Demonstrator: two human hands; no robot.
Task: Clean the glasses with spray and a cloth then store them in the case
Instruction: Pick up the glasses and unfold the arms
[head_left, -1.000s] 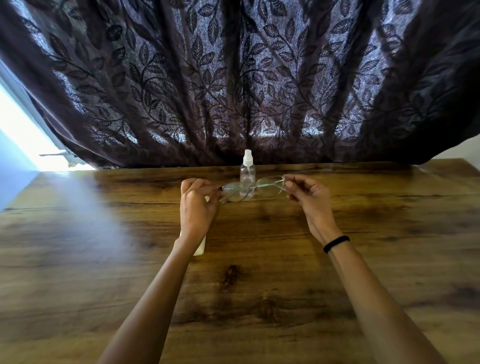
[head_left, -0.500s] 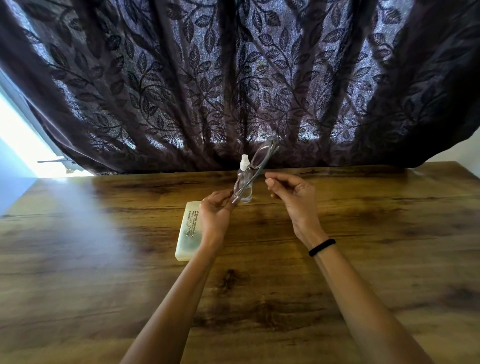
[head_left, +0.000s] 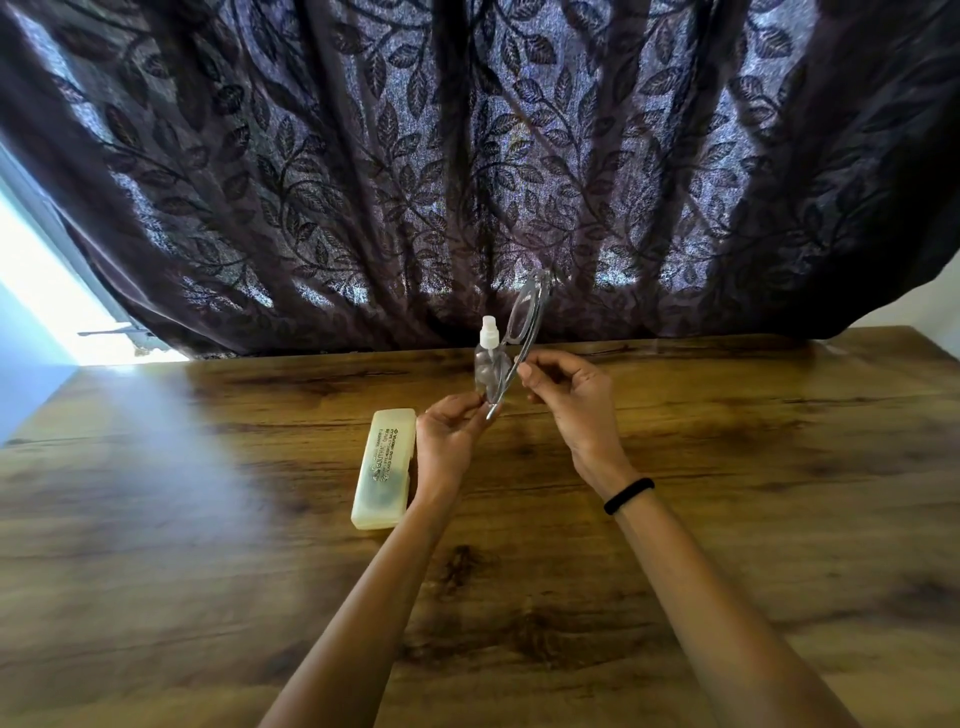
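The clear-framed glasses (head_left: 525, 317) are held up on end above the wooden table (head_left: 727, 467), one lens high, tilted to the right. My left hand (head_left: 449, 436) pinches their lower end. My right hand (head_left: 569, 400) grips the frame near its middle. A small clear spray bottle (head_left: 487, 358) with a white nozzle stands on the table just behind the glasses. A pale yellow glasses case (head_left: 385, 467) lies shut on the table, left of my left wrist. No cloth is visible.
A dark leaf-patterned curtain (head_left: 467, 171) hangs along the table's far edge. Bright window light falls at the far left. My right wrist carries a black band (head_left: 627, 495).
The glasses went from level, held at both ends, to standing on end. My left hand dropped and moved right, uncovering the case; my right hand let go, then took the frame again.
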